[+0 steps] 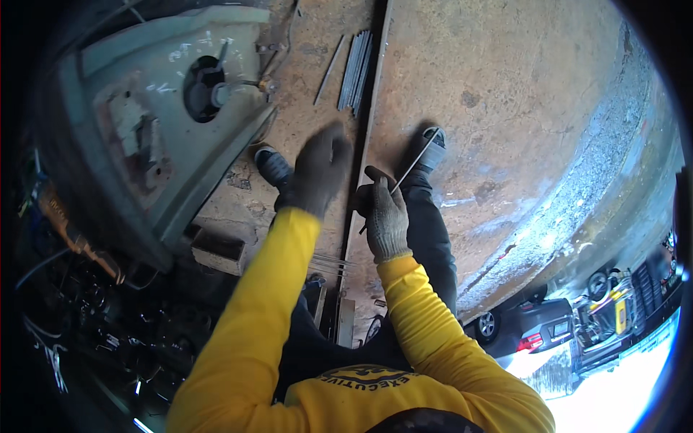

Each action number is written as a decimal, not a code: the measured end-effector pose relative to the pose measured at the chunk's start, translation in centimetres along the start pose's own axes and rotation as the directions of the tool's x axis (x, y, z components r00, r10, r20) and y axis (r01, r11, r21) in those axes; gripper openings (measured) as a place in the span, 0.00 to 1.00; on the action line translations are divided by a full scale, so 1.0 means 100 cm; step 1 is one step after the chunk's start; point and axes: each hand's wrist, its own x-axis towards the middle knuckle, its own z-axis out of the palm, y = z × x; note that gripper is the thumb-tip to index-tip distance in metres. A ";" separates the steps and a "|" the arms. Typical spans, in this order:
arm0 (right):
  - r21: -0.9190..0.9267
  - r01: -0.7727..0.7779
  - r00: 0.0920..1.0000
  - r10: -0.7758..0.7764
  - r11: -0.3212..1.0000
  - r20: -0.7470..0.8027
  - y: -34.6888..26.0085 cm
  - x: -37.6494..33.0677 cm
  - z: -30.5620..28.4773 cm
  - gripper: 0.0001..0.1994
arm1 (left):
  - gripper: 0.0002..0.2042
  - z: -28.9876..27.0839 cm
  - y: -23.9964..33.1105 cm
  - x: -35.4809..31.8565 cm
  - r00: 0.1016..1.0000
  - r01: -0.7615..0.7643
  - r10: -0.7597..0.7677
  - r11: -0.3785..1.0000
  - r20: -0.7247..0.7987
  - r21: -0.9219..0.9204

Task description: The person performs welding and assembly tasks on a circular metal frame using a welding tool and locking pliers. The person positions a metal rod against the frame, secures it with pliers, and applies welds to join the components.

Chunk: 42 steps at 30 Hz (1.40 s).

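My right hand [387,216], in a grey knit work glove, is closed around the lower end of a thin metal rod [415,164]. The rod slants up and to the right, its far tip over my right shoe [434,144]. Just left of it hangs my left hand [323,169] in a dark glove. That hand is blurred, so its fingers do not show clearly, and I see nothing sticking out of it. Ahead on the ground lies a bundle of similar grey rods [355,72], with a single rod [329,70] beside it.
A large grey-green metal part [170,72] with a round opening fills the left side. A small metal box [216,250] sits below it. A straight metal edge [370,130] runs between my feet. An orange object [79,232] lies far left; a parked car [523,328] stands lower right.
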 end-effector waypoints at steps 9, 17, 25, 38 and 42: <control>-0.002 -0.128 0.992 0.128 0.992 -0.006 -0.016 -0.006 -0.021 0.20 | 0.51 0.128 -0.097 0.154 0.913 0.407 -0.314 0.704 -0.258 0.582; 0.050 -0.151 0.988 0.151 0.987 0.006 -0.034 -0.003 -0.018 0.19 | 0.39 0.134 -0.078 0.160 0.855 0.479 -0.500 0.660 -0.138 0.579; 0.022 -0.175 0.984 0.176 0.984 -0.010 -0.035 -0.002 -0.017 0.18 | 0.26 0.133 -0.050 0.168 0.720 0.676 -0.666 0.608 -0.196 0.415; 0.052 -0.182 0.983 0.181 0.982 0.013 -0.031 -0.004 -0.018 0.18 | 0.20 0.144 -0.063 0.175 0.760 0.591 -0.643 0.623 -0.094 0.513; 0.076 -0.180 0.983 0.179 0.981 0.031 -0.031 -0.005 -0.020 0.18 | 0.19 0.140 -0.061 0.178 0.774 0.564 -0.627 0.616 -0.091 0.550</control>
